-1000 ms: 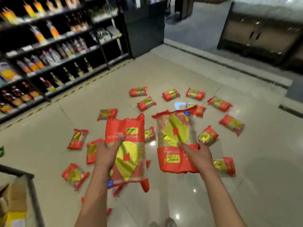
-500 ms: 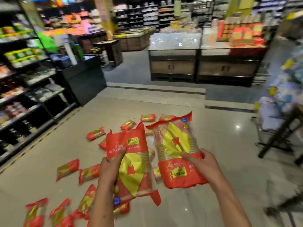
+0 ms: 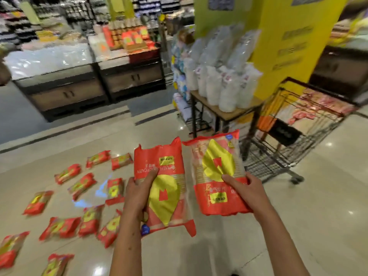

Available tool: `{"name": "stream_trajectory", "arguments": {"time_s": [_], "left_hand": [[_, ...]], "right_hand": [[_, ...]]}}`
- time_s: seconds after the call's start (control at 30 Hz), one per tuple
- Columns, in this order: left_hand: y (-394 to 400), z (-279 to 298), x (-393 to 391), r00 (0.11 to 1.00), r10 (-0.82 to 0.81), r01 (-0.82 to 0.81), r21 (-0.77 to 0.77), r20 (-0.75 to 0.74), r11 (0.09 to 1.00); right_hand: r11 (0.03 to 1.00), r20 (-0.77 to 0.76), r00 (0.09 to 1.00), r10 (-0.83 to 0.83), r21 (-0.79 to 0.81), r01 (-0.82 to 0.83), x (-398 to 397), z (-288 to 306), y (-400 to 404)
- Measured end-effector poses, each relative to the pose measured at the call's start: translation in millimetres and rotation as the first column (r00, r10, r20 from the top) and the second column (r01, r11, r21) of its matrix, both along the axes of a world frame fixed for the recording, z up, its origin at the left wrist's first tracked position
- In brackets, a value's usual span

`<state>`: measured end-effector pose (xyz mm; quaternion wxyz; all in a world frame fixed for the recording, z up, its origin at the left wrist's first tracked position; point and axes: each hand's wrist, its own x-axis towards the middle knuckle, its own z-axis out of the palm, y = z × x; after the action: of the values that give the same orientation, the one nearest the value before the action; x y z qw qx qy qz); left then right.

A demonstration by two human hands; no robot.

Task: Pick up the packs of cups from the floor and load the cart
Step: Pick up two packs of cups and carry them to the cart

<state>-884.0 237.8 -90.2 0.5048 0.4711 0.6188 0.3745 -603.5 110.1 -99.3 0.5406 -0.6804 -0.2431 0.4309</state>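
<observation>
At centre frame, two red-and-yellow packs of cups (image 3: pixel 159 188) (image 3: pixel 217 174) are being gripped mid-body by the curled fingers of the left hand (image 3: pixel 137 192) and right hand (image 3: pixel 245 188), their light, crinkly, likely slippery film being carried toward the wire cart (image 3: pixel 294 126) at right.

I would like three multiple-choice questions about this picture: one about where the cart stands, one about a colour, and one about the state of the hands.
1. Where does the cart stand?
A. Ahead on the right
B. Ahead on the left
C. Behind the dark counters

2. What colour is the large pillar behind the cart?
A. Blue
B. Yellow
C. White

3. What do the hands do?
A. Both hang free
B. Only the left hand holds a pack
C. Each holds one pack

Answers: 1 A, it stands right of the held packs. 2 B, it is plainly yellow. 3 C, the left hand grips the left pack, the right hand the right pack.
</observation>
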Motion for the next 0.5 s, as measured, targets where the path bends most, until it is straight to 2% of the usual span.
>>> {"name": "stream_trajectory", "arguments": {"time_s": [0.3,0.5], "left_hand": [[-29,-20,244,0.986,-0.121,0.127,-0.039,0.115,0.991],[-25,-25,354,0.971,-0.200,0.210,-0.068,0.134,0.975]], "right_hand": [[0.990,-0.051,0.989,-0.140,-0.018,0.140,201,-14,-58],[0.977,-0.018,0.978,-0.210,-0.049,0.209,308,-32,-74]]}}
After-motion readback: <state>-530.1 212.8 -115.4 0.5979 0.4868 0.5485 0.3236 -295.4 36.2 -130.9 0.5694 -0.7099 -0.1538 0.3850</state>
